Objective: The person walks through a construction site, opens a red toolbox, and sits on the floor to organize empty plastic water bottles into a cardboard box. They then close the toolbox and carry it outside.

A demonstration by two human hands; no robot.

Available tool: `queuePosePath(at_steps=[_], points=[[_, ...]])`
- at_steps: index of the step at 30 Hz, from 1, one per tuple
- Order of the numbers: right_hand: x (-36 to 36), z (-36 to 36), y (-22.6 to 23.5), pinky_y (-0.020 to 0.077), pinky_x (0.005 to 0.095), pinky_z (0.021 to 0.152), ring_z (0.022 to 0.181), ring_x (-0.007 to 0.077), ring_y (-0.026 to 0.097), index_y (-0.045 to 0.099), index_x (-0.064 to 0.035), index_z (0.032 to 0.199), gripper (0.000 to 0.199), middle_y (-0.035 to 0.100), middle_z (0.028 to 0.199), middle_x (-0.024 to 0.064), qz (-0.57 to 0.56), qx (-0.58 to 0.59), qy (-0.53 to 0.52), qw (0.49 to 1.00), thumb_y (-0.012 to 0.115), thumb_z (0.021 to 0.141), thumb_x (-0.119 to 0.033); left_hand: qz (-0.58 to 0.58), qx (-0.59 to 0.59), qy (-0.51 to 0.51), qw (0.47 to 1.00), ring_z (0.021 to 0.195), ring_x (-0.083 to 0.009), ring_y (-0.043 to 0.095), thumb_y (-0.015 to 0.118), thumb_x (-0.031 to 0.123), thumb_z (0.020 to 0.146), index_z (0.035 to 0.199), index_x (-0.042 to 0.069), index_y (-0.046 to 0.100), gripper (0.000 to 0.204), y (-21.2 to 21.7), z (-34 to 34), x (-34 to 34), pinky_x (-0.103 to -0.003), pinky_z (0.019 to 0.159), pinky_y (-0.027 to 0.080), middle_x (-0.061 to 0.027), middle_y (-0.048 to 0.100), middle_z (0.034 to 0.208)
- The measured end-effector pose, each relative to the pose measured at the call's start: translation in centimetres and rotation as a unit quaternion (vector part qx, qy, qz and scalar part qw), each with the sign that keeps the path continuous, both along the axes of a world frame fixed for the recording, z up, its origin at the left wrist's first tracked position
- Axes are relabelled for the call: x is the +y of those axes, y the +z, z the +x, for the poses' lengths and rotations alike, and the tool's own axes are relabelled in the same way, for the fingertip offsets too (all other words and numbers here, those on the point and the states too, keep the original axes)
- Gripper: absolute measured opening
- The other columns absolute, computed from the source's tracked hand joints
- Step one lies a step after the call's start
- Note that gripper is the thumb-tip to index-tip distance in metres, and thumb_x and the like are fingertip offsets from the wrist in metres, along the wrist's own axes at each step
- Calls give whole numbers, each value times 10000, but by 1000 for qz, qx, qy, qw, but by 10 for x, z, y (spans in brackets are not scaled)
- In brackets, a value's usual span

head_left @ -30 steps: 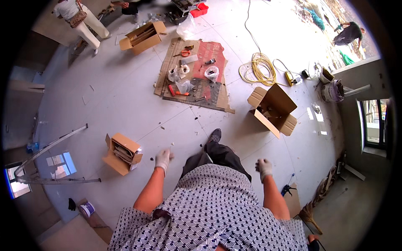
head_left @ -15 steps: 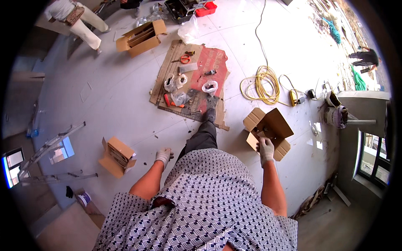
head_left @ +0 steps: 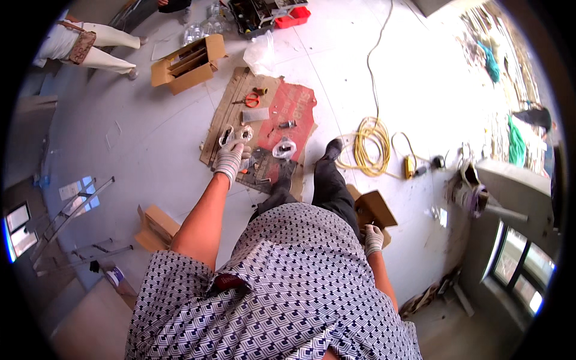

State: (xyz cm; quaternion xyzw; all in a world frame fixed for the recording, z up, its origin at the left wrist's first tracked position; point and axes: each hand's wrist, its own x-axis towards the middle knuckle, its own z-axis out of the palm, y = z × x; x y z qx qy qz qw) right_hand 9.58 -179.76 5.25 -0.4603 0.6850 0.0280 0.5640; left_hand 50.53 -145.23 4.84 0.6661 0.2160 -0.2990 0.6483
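Note:
My left hand [head_left: 230, 162], in a pale striped glove, is stretched forward over a flattened cardboard sheet [head_left: 295, 99]. Its fingers are apart and hold nothing I can see, close to some small clear plastic bags [head_left: 244, 134]. Scissors with orange handles [head_left: 252, 99], a grey strip-shaped piece [head_left: 255, 115], a small black part [head_left: 288, 125] and a white bag with dark pieces [head_left: 284, 148] lie on the sheet. My right hand [head_left: 373, 240], gloved too, is down beside my leg at a cardboard box [head_left: 377, 208]. Its fingers are curled; what they hold is too small to make out.
A coiled yellow hose or cable [head_left: 372, 150] lies right of my foot. Another cardboard box [head_left: 191, 65] and a toolbox [head_left: 252, 18] stand ahead. A third box [head_left: 157, 228] and a ladder [head_left: 75, 207] are at left. A person [head_left: 96, 48] stands at far left.
My left hand has swung forward from beside my leg to above the cardboard sheet. One foot has stepped forward on the right, and that leg now partly hides the box by my right hand.

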Motion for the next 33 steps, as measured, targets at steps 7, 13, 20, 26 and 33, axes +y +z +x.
queuePosePath(at_steps=[7,13,20,26,33], points=[[-182,133,-12,499,313,515,594,173,602,604,-46,1016,215,653,766,80,-6,16,73,997,586,920,-237,124,64,23,990,666,-132,651,591,268,923,1070,98,674,240,-72,-11,-43,-307,542,519,-45,696,876],[-341,287,-1,465,283,470,533,140,556,615,-60,927,180,625,714,63,-39,-59,170,983,559,917,-231,252,31,0,967,614,-192,659,589,258,929,1064,96,664,225,-99,-42,-94,-334,519,506,-110,696,857],[-410,476,16,496,292,479,548,144,581,649,-86,966,188,652,750,60,-51,-118,271,954,581,947,-260,216,-18,52,975,696,-238,677,569,204,938,1067,55,663,218,-62,69,-209,-377,634,560,-91,696,878],[-437,568,1,492,269,507,566,139,577,624,-24,997,191,636,743,78,-25,-86,318,944,552,920,-183,94,119,188,970,624,-189,658,577,166,916,953,-10,667,201,-48,195,-294,-314,553,564,-120,679,807],[-529,644,20,479,302,439,513,179,568,598,-62,952,142,632,715,89,3,13,224,975,589,868,-177,89,48,148,984,553,-183,632,586,217,893,846,0,682,242,-90,350,-363,-309,543,548,-107,665,719]])
